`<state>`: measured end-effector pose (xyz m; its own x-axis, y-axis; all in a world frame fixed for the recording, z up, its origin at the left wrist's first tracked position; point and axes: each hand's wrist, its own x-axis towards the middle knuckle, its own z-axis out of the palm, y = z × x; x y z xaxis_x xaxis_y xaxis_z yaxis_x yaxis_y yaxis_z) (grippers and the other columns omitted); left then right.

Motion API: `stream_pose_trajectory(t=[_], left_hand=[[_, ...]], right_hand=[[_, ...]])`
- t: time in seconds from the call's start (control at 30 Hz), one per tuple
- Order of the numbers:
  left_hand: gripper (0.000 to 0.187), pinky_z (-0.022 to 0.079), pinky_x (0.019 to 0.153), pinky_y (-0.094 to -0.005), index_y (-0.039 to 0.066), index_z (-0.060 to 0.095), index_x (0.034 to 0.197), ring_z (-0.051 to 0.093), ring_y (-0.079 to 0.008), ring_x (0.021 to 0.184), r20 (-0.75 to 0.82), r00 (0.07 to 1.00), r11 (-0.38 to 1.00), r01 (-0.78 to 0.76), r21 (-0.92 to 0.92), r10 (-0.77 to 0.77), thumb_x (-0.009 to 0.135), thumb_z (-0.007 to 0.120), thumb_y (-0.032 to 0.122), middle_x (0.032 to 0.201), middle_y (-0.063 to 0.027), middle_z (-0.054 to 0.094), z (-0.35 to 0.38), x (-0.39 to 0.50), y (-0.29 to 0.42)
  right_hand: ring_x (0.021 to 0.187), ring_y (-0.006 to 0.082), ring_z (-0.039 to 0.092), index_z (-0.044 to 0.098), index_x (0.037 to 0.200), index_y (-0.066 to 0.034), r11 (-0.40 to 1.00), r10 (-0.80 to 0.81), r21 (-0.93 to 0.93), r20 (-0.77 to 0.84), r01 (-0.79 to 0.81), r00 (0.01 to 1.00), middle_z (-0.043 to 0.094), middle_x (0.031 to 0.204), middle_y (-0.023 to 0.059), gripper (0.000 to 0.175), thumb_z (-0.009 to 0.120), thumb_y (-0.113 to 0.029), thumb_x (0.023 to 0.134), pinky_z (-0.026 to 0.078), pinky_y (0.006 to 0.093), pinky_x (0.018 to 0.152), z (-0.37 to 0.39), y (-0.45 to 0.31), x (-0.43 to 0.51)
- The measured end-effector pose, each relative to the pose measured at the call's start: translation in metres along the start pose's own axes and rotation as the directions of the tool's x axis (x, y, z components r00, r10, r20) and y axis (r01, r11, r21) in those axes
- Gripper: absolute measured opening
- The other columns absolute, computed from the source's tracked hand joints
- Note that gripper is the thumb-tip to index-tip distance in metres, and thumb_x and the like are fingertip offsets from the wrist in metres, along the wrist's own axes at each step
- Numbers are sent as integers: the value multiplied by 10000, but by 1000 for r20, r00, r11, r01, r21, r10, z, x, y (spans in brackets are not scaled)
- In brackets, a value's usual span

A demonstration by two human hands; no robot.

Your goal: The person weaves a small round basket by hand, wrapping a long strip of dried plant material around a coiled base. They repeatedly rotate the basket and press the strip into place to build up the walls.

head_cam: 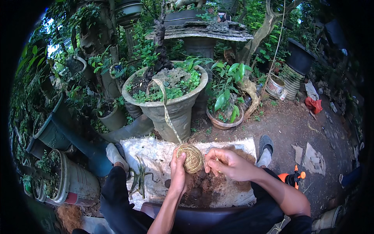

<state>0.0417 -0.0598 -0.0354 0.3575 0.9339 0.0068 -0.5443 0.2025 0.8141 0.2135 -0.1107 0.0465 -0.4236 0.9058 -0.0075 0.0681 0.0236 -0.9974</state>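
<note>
My left hand (178,172) cups a round fibre-covered ball (190,158) wound with many turns of yellowish twine. From its top rises a long, slender mottled leaf (166,112) that curls over at the upper end. Just right of the ball, my right hand (226,163) has its fingers pinched together, with a bit of yellowish twine (217,161) showing among them. Something small and red peeks out by those fingertips, too little of it to identify. Beneath both hands, dark soil lumps (197,191) and brown coir fibre (242,155) lie on a pale woven sack (157,155).
Several uprooted green leaves (141,177) lie on the sack's left. Beyond it stand a large stone-grey pot (172,117) and a shallow clay bowl (223,124) with a plant. An orange sprayer (293,177) stands right of my leg. Planted buckets (77,178) crowd the left side.
</note>
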Motion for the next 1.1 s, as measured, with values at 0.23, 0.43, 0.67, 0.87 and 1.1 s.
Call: stream_pose_trajectory(t=[0.23,0.43,0.67,0.87,1.1], left_hand=[[520,433,948,-403,63,380,1319,545,-220,1067,-75,993,988,-101,-118,92,912,424,385,1136,-105,541,3,-5,-6],[531,466,898,-378,57,375,1280,572,-224,997,-79,971,970,-232,-78,226,863,487,368,1065,-108,533,3,-7,-5],[529,465,866,-337,16,369,1272,555,-194,975,-81,951,954,-301,0,300,845,542,276,1102,-128,518,8,-13,-4],[529,412,916,-337,-12,392,1259,518,-189,1017,-73,892,871,-413,264,445,840,553,268,1160,-134,506,7,-17,-2],[563,394,934,-340,-16,391,1245,485,-190,1050,-69,904,896,-405,183,423,805,560,291,1190,-132,474,3,-16,-1]], right_hand=[[794,161,582,538,1013,-25,957,-180,-240,-62,160,982,611,898,54,206,520,-225,970,464,314,762,13,-6,-3],[882,188,629,601,966,-15,887,-242,-418,-60,196,968,649,912,89,165,557,-172,945,477,321,788,22,-14,-7],[841,242,649,615,954,-36,815,-270,-533,-2,228,963,656,889,89,109,609,-132,901,497,341,761,28,-11,-7],[808,274,617,588,945,-25,749,-370,-570,62,338,927,627,847,105,118,608,-120,878,484,374,716,37,-6,-5],[764,272,624,590,921,-17,747,-454,-552,-14,372,891,628,829,108,96,625,-77,856,487,364,674,41,-5,-7]])
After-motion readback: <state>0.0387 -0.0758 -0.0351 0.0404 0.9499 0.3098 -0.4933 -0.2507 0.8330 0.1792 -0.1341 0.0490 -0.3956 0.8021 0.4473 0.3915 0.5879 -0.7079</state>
